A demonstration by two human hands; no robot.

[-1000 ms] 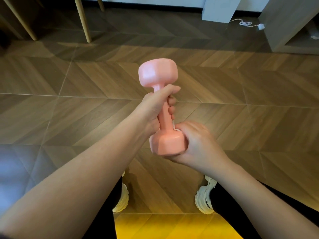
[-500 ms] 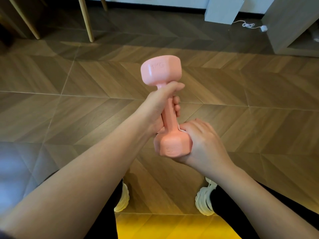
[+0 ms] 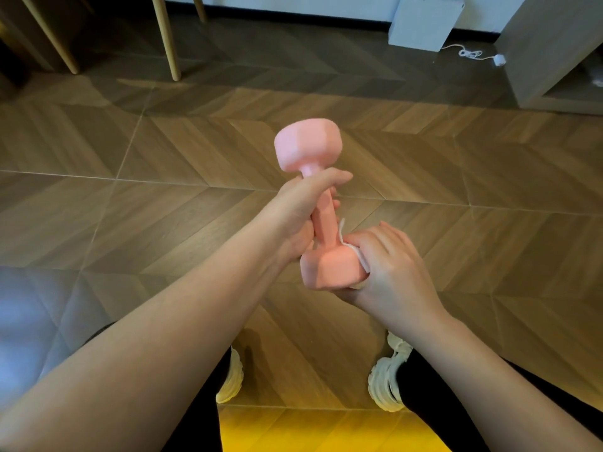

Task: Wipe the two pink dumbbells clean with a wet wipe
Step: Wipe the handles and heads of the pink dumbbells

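1. Pink dumbbell [image 3: 323,223] is in the air above the floor, almost upright and a little tilted. It is in the middle of the view, between the two hands.
2. On its left side the left hand [image 3: 298,208] grips the thin handle. The fingers are curled around the bar, and the thumb lies across it just below the upper head.
3. The upper head stands free above this fist. The lower head is just beside the heel of the same hand.
4. On the right face of the lower head a white wet wipe [image 3: 359,256] is pressed to the pink surface. Only a thin, crumpled edge of it shows, and it rises beside the handle.
5. The right hand [image 3: 390,264] holds this wipe against the lower head. Its fingers are bent around the head from the right and from below.
6. The dumbbell has a smooth, matte coating. Both heads are blocky, with flat faces and rounded corners, and the handle is a round bar. The wipe looks soft and thin.
7. The floor [image 3: 130,197] has wood-look boards in a chevron pattern. Pale wooden legs [image 3: 168,37] stand at the far left, and a white cable [image 3: 470,54] lies at the far right.
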